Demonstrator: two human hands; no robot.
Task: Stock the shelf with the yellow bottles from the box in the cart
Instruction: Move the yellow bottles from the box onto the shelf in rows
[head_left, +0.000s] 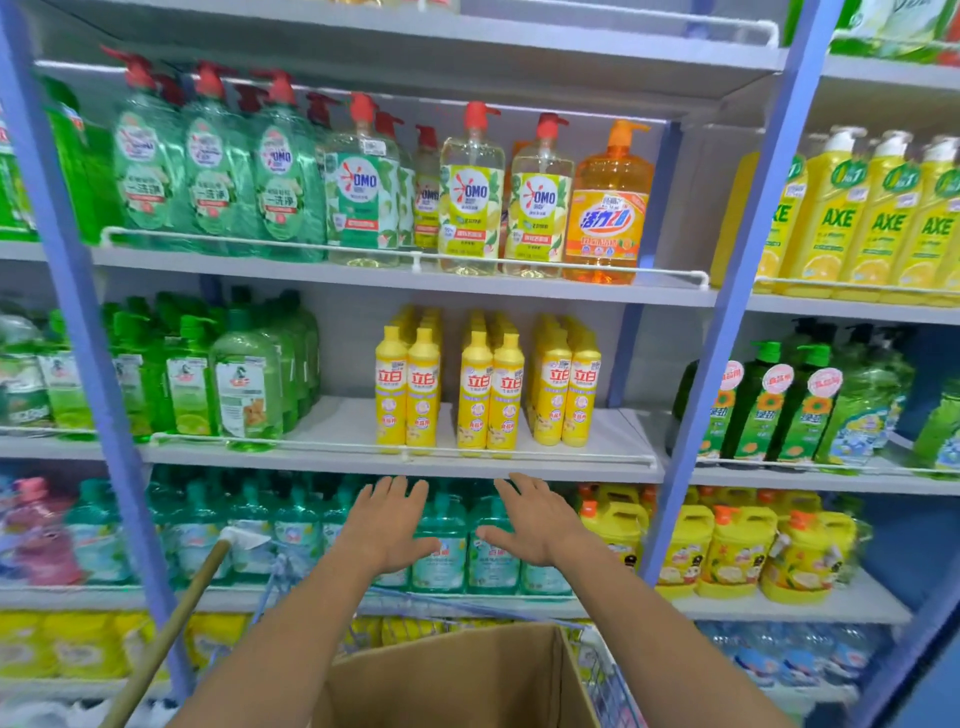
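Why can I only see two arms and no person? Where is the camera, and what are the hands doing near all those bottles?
The camera sits on the person's head and looks forward and down, so you see only their arms, just as you see your own. There is one picture, from that head camera. The left hand and the right hand are stretched out with straight, spread fingers, and they hold nothing. In front of them is a shop shelf. On it stand yellow bottles in neat rows, with green bottles to their left and a bare gap between. At the bottom is a cardboard box in a wire cart. What is inside the box is hidden.
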